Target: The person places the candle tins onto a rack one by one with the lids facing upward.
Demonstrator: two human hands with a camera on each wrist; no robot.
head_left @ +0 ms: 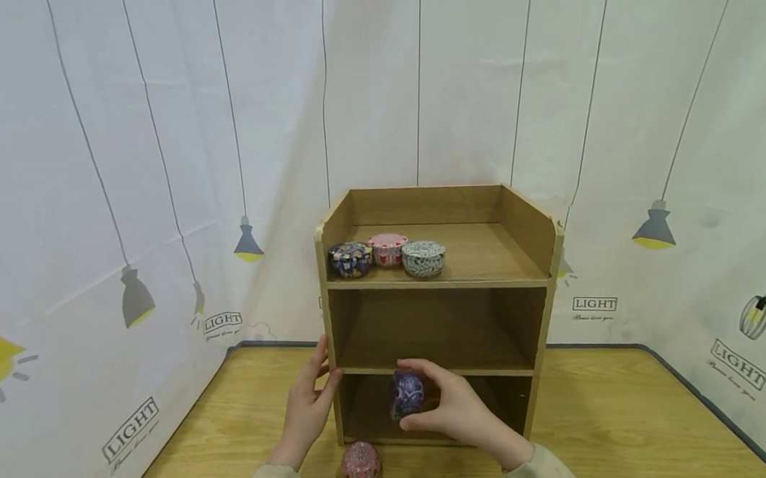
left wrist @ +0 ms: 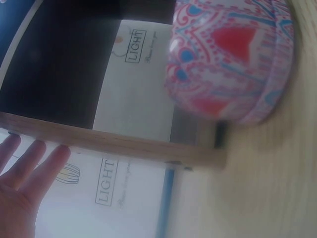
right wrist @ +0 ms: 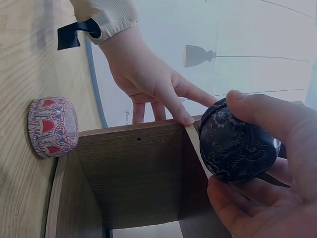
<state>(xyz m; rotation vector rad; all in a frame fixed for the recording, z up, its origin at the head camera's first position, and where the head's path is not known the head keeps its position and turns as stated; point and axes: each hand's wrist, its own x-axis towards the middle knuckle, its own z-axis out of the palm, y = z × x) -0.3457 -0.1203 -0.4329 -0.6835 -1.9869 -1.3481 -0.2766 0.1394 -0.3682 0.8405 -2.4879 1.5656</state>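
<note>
A small wooden shelf unit stands on the table. My right hand grips a dark purple patterned tin in front of the lowest compartment; the tin sits between thumb and fingers in the right wrist view. My left hand rests with straight fingers against the shelf's left side panel. A pink-and-red tin lies on the table just before the shelf, near my left wrist, and fills the upper part of the left wrist view.
Three patterned tins stand in a row on the left of the top shelf. The middle compartment holds nothing. A white curtain with lamp prints surrounds the wooden table on three sides.
</note>
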